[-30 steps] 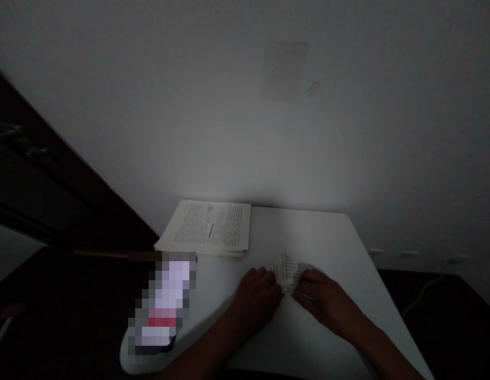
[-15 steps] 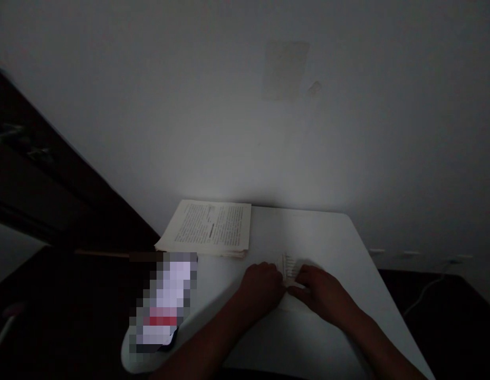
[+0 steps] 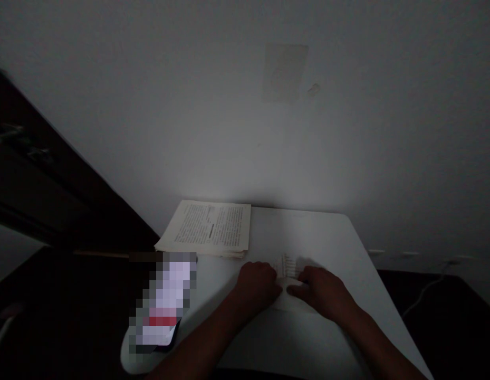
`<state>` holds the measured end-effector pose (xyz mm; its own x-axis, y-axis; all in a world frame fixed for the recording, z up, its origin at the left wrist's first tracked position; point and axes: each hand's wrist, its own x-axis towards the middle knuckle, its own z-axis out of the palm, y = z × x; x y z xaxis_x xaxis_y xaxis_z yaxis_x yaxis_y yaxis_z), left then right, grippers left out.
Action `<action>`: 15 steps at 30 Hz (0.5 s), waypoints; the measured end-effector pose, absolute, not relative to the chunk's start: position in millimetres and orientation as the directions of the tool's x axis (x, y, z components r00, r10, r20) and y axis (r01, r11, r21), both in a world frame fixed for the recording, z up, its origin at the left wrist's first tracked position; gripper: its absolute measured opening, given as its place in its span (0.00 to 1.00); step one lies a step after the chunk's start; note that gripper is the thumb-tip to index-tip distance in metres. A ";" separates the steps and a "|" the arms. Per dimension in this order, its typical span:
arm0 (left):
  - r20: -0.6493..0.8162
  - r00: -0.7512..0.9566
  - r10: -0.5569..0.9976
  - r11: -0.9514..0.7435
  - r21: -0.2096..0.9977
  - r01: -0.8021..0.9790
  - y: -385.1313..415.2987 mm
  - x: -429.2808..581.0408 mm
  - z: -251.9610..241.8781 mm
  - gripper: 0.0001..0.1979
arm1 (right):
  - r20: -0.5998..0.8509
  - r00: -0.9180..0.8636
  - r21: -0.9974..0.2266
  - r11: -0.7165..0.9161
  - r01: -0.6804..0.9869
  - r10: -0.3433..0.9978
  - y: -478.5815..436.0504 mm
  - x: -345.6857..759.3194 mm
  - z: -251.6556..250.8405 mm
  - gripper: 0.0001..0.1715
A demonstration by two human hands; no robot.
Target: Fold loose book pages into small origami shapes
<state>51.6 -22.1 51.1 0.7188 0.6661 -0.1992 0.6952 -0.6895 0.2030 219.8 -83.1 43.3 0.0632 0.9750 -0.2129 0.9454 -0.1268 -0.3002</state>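
Note:
Between my hands on the white table lies a small sheet of printed paper [image 3: 289,267], apparently folded, with lines of text on its far part and a plain pale part nearer me. My left hand [image 3: 256,283] is closed at the paper's left side, its fingers curled over it. On the right, my right hand [image 3: 323,290] grips the paper's other side, thumb and fingers bent toward each other. The two thumbs are a small gap apart near the paper's middle. Dim light and the hands hide much of the paper.
A stack of printed sheets [image 3: 213,227] lies at the table's back left. A phone [image 3: 171,295], its screen blurred out, rests at the left edge. The white table [image 3: 308,227] stands against a wall [image 3: 213,116]. A cable [image 3: 422,293] runs at the right.
My left hand has shifted slightly left, so the gap between the thumbs is wider and more of the paper's pale near part shows. My right hand has barely moved.

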 end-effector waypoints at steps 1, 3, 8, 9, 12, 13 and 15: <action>-0.201 0.718 0.667 -0.689 0.202 0.696 -22.3 51.0 51.2 0.13 | -0.218 0.063 -0.302 -0.129 0.945 0.974 -82.8 220.0 43.4 0.17; -0.202 0.709 0.676 -0.681 0.196 0.706 -23.0 50.0 50.9 0.13 | -0.233 0.079 -0.300 -0.149 0.942 0.969 -82.2 220.4 43.9 0.18; -0.231 0.661 0.714 -0.632 0.192 0.750 -23.9 46.7 49.0 0.15 | -0.268 0.118 -0.283 -0.195 0.939 0.956 -82.7 223.0 47.4 0.19; -0.235 0.655 0.719 -0.625 0.195 0.756 -23.8 45.8 48.6 0.15 | -0.274 0.122 -0.284 -0.201 0.938 0.954 -83.3 224.1 48.3 0.19; -0.230 0.644 0.730 -0.614 0.193 0.765 -23.2 43.8 47.8 0.14 | -0.277 0.120 -0.295 -0.203 0.934 0.953 -85.5 227.7 50.1 0.19; -0.228 0.643 0.731 -0.614 0.191 0.766 -23.0 43.3 47.6 0.15 | -0.277 0.123 -0.297 -0.207 0.932 0.953 -86.3 228.9 50.2 0.19; -0.228 0.645 0.729 -0.617 0.188 0.764 -22.3 42.4 47.7 0.15 | -0.280 0.136 -0.296 -0.220 0.929 0.950 -87.5 231.0 50.0 0.19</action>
